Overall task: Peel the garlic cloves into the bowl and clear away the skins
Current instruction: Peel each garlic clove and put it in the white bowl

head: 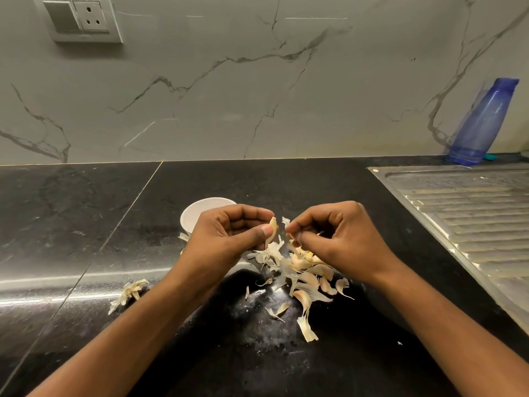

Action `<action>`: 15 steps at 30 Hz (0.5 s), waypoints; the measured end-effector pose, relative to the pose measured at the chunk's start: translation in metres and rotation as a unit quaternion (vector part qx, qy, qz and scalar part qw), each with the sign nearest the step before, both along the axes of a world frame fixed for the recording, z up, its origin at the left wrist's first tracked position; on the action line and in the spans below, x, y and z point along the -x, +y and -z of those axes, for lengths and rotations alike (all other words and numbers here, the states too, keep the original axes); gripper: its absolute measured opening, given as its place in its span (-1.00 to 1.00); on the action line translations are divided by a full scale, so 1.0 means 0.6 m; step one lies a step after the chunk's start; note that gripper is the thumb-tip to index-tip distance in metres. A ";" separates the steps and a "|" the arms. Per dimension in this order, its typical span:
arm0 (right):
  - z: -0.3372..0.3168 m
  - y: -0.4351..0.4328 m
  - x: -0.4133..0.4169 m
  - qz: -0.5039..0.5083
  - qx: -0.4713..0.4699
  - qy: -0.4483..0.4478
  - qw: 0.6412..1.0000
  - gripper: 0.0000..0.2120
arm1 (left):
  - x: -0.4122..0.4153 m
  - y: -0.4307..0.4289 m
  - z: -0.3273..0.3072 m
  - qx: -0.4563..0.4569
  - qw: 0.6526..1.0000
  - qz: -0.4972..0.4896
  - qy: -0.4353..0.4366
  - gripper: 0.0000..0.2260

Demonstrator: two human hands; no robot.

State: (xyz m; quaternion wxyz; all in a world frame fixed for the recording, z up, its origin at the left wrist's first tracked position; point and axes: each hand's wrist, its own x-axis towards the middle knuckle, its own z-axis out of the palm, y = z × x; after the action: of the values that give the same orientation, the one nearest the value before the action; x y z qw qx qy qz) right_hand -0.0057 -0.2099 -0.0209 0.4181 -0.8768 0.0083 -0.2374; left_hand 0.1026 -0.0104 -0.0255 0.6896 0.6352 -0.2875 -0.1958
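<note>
Head view. Left hand (229, 232) pinches a garlic clove (272, 230) between thumb and curled fingers, long axis near upright. Right hand (337, 237), just right of it, pinches a shred of skin (285, 222) at thumb and fingertips, close beside the clove. White bowl (194, 216) stands just beyond the left hand, which is the nearer hand for the drop. Its contents are hidden. Loose skins and cloves (303, 270) litter the black counter (86, 224) beneath both hands.

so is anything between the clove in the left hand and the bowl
Nothing visible. The left hand pinches the clove, and the bowl sits just behind that hand, partly hidden by it.
</note>
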 end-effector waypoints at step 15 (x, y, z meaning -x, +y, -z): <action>-0.008 0.007 0.000 -0.067 -0.153 0.075 0.983 -0.82 | 0.000 0.004 0.001 -0.021 0.993 0.001 -0.114 -0.78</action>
State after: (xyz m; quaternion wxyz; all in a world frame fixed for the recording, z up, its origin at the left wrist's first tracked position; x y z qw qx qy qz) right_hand -0.0055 -0.2057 -0.0158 0.5602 -0.8165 0.0174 -0.1381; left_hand 0.1024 -0.0081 -0.0263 0.6388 0.6673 -0.3609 -0.1284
